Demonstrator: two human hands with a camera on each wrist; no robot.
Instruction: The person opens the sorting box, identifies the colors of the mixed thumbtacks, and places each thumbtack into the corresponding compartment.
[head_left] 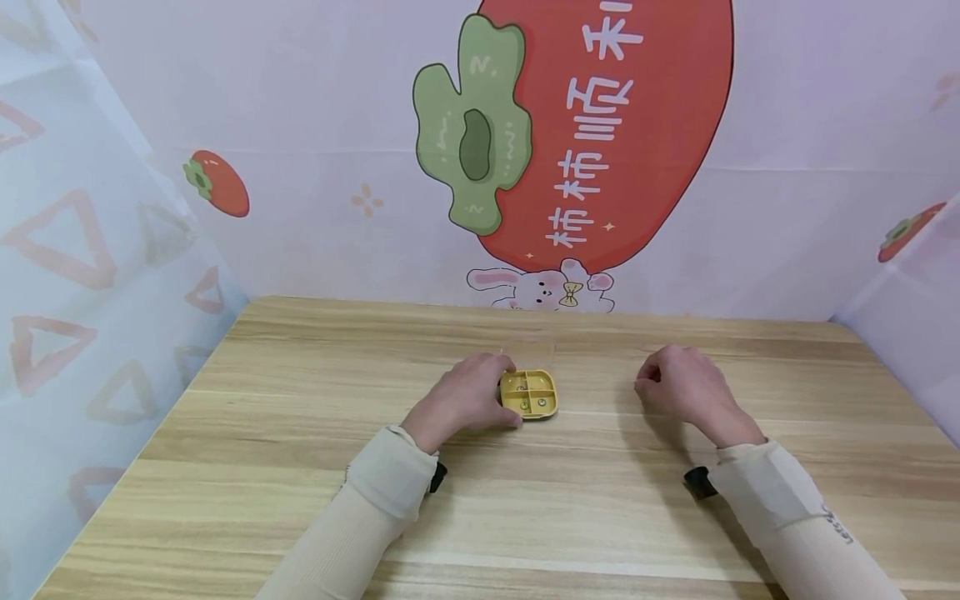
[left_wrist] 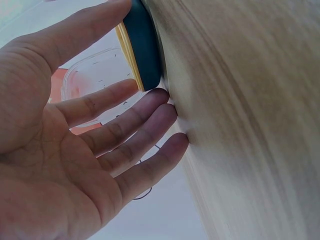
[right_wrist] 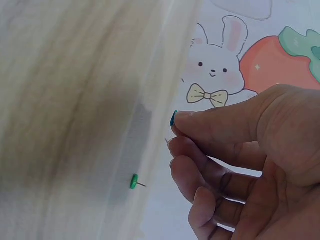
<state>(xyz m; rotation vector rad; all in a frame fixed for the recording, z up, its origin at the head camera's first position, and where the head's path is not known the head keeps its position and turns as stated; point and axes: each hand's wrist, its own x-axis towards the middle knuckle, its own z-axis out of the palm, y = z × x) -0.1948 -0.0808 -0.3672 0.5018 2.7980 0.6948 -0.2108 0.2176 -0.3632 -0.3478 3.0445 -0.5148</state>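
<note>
A small yellow pill box point(head_left: 542, 382) with four compartments lies on the table, its clear lid point(head_left: 528, 348) raised at the back. Small shiny pieces, too small to make out, sit in some compartments. My left hand point(head_left: 467, 393) holds the box at its left side, thumb and index finger on opposite edges; the left wrist view shows its dark teal base point(left_wrist: 143, 47). Off to the right, my right hand point(head_left: 686, 385) pinches a teal-headed thumbtack point(right_wrist: 173, 118) between thumb and index finger. A green thumbtack point(right_wrist: 134, 182) lies on the table near that hand, pin upward.
The wood-grain table point(head_left: 300, 467) runs back to a printed cloth backdrop point(head_left: 315, 233) with a persimmon and a rabbit. Cloth also stands along the left and right sides. A dark wrist device point(head_left: 701, 483) shows under the right cuff.
</note>
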